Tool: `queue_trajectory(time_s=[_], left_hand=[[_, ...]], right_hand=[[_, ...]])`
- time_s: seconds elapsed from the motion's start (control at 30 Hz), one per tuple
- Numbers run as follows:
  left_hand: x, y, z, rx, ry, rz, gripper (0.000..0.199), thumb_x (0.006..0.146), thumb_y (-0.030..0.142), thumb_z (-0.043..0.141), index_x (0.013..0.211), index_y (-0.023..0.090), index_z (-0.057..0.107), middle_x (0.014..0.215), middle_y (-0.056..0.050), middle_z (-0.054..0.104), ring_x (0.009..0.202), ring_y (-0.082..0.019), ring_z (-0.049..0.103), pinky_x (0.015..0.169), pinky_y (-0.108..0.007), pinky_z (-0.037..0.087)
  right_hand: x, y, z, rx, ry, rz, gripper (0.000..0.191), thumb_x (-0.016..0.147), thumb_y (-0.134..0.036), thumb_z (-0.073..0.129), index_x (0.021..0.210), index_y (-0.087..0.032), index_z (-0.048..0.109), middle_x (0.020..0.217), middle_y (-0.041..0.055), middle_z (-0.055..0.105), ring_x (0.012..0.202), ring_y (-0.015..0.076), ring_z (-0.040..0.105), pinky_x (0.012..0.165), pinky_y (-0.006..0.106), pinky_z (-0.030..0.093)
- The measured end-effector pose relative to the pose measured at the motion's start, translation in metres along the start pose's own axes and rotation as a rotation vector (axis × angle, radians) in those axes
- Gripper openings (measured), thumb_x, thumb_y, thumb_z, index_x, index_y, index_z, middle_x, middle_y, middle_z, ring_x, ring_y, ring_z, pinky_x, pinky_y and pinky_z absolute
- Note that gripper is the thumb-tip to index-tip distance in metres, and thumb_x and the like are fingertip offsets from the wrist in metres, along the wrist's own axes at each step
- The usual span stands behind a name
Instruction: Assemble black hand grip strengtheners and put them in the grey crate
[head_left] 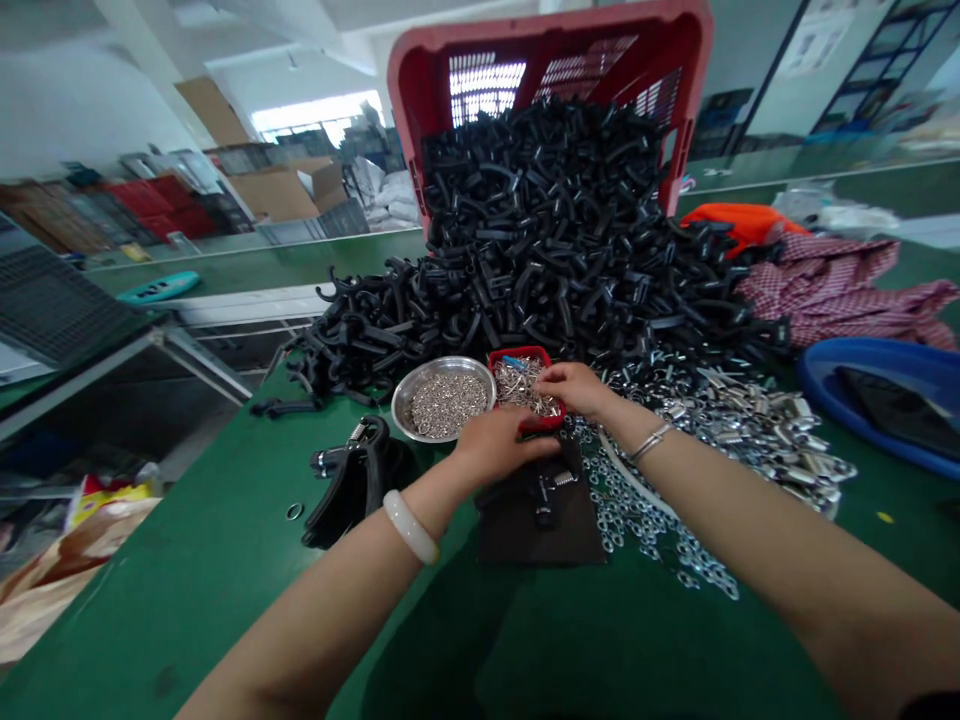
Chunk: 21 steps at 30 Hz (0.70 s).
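My right hand reaches over a small red tray of short metal pins. Its fingertips are pinched together among the pins; what they hold is too small to make out. My left hand lies palm down at the tray's near edge, thumb and forefinger stretched apart. Just below it, a black plastic part with a small metal spring rests on a dark square pad, partly hidden by the hand. Left of the tray stands a round metal bowl full of tiny metal pieces.
Black curved parts spill from a tipped red crate. Metal clips and small rings lie right. Black handles with a spring and one loose ring lie left. A blue basin holds a dark flat object.
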<state>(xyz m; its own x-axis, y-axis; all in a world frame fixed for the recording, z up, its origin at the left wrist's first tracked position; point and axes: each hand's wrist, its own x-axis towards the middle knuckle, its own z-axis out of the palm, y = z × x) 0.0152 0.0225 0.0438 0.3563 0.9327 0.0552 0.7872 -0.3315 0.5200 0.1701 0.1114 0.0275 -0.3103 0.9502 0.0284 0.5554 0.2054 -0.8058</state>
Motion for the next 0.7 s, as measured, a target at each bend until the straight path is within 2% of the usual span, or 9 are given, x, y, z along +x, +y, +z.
queue_trajectory(time_s=[0.03, 0.1, 0.2, 0.27, 0.4, 0.53, 0.6, 0.7], left_hand=[[0.008, -0.003, -0.001, -0.08, 0.094, -0.088, 0.04, 0.075, 0.048, 0.053, 0.102, 0.02, 0.062, 0.098, -0.007, 0.065, 0.085, -0.021, 0.059, 0.076, -0.034, 0.045], [0.023, -0.008, -0.001, -0.289, 0.207, -0.216, 0.03, 0.078, 0.036, 0.053, 0.099, 0.017, 0.063, 0.086, -0.007, 0.066, 0.07, -0.016, 0.06, 0.066, -0.029, 0.046], [0.04, -0.012, 0.007, -0.592, 0.227, -0.338, 0.026, 0.075, 0.027, 0.058, 0.096, 0.012, 0.063, 0.074, -0.004, 0.066, 0.051, -0.009, 0.054, 0.053, -0.023, 0.044], [0.045, -0.015, 0.013, -0.666, 0.278, -0.371, 0.019, 0.073, 0.022, 0.06, 0.088, 0.011, 0.064, 0.071, -0.003, 0.065, 0.05, -0.007, 0.053, 0.054, -0.021, 0.044], [0.046, -0.025, 0.017, -0.552, 0.316, -0.337, 0.014, 0.069, 0.02, 0.064, 0.082, 0.013, 0.065, 0.075, -0.004, 0.067, 0.065, -0.012, 0.059, 0.064, -0.023, 0.046], [0.035, -0.029, 0.009, -0.241, 0.3, -0.281, 0.012, 0.073, 0.026, 0.06, 0.08, 0.018, 0.065, 0.079, -0.002, 0.067, 0.073, -0.015, 0.06, 0.07, -0.027, 0.045], [0.024, -0.025, 0.007, -0.139, 0.233, -0.203, 0.013, 0.076, 0.025, 0.055, 0.083, 0.021, 0.065, 0.081, -0.001, 0.067, 0.076, -0.015, 0.059, 0.071, -0.027, 0.044], [0.004, -0.014, 0.007, -0.087, 0.047, -0.054, 0.015, 0.079, 0.024, 0.051, 0.083, 0.022, 0.065, 0.081, 0.001, 0.067, 0.076, -0.015, 0.059, 0.071, -0.027, 0.044]], right_hand=[[-0.003, -0.002, 0.001, 0.07, -0.009, 0.02, 0.019, 0.07, -0.031, 0.057, 0.075, -0.013, 0.061, 0.059, -0.0014, 0.057, 0.047, 0.0083, 0.047, 0.045, 0.021, 0.037], [-0.01, -0.007, 0.002, 0.193, -0.023, 0.05, 0.023, 0.07, -0.036, 0.057, 0.075, -0.014, 0.059, 0.054, -0.0035, 0.053, 0.041, 0.0067, 0.041, 0.038, 0.019, 0.031], [-0.015, -0.013, 0.006, 0.327, -0.003, 0.072, 0.025, 0.066, -0.038, 0.057, 0.073, -0.014, 0.056, 0.052, -0.0049, 0.049, 0.04, 0.0063, 0.039, 0.035, 0.018, 0.027], [-0.013, -0.013, 0.009, 0.38, 0.035, 0.079, 0.024, 0.064, -0.037, 0.058, 0.072, -0.015, 0.055, 0.053, -0.005, 0.049, 0.042, 0.0069, 0.041, 0.036, 0.018, 0.028], [-0.004, -0.005, 0.013, 0.402, 0.174, 0.07, 0.016, 0.064, -0.03, 0.057, 0.07, -0.016, 0.053, 0.054, -0.0044, 0.05, 0.045, 0.0075, 0.044, 0.04, 0.019, 0.033], [-0.004, 0.006, 0.007, 0.333, 0.214, 0.027, 0.012, 0.058, -0.023, 0.063, 0.063, -0.017, 0.053, 0.051, -0.0043, 0.051, 0.046, 0.0091, 0.046, 0.045, 0.022, 0.037], [-0.011, 0.009, 0.001, 0.293, 0.216, -0.028, 0.012, 0.058, -0.022, 0.065, 0.063, -0.017, 0.055, 0.055, -0.0031, 0.055, 0.051, 0.0101, 0.049, 0.049, 0.023, 0.04], [-0.021, 0.011, -0.006, 0.354, 0.206, -0.104, 0.015, 0.064, -0.026, 0.063, 0.071, -0.018, 0.053, 0.062, -0.0022, 0.057, 0.055, 0.011, 0.054, 0.054, 0.025, 0.046]])
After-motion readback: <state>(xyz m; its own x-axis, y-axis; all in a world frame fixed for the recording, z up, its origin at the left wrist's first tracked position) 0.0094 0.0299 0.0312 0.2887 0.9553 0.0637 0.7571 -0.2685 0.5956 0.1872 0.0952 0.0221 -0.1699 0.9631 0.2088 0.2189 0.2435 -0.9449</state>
